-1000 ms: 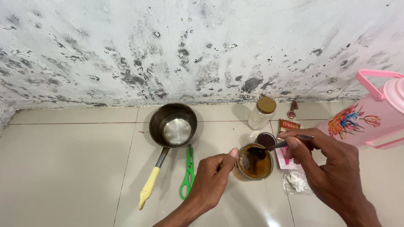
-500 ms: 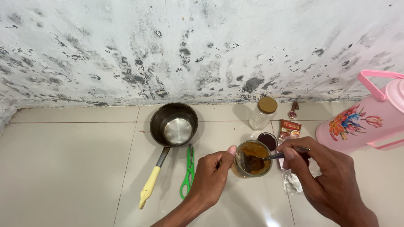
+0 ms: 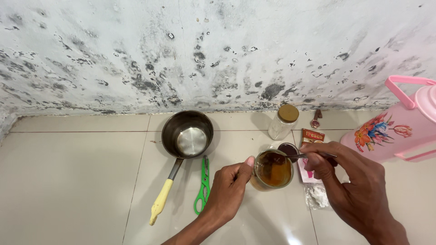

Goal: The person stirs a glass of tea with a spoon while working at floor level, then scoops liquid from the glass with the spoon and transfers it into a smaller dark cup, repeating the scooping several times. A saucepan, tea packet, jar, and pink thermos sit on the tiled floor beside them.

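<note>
In the lower middle of the frame, the left hand [image 3: 229, 188] wraps around the side of a glass cup [image 3: 272, 171] of brown liquid, thumb pressed up against its left wall, so the cup stands steady on the tiled floor [image 3: 72, 181]. Just to the right, the right hand [image 3: 352, 186] pinches the handle of a metal spoon [image 3: 295, 156] between thumb and fingers, with the bowl end dipped at the far rim of the cup. To stir well here, a firm grip on the cup and small circles kept inside the rim seem wise, since the liquid sits fairly high and a wide sweep could slop it over the edge.

Close beneath the right hand lie a crumpled clear plastic bag [image 3: 318, 197] and a pink sachet [image 3: 309, 174], near enough that the wrist could brush them. A small dark lid or cup [image 3: 288, 149] rests touching the far side of the glass cup and could get knocked by the spoon. Left of the hands, green scissors [image 3: 202, 186] lie flat beside the yellow handle of a steel saucepan [image 3: 187, 134].

Further up, a red sachet [image 3: 312, 135] lies next to a clear jar with a gold lid [image 3: 283, 121], and a small reddish spoon [image 3: 315, 119] sits by the stained white wall [image 3: 204, 54]. A pink flowered flask [image 3: 399, 127] stands at the right edge, well apart from the stirring.
</note>
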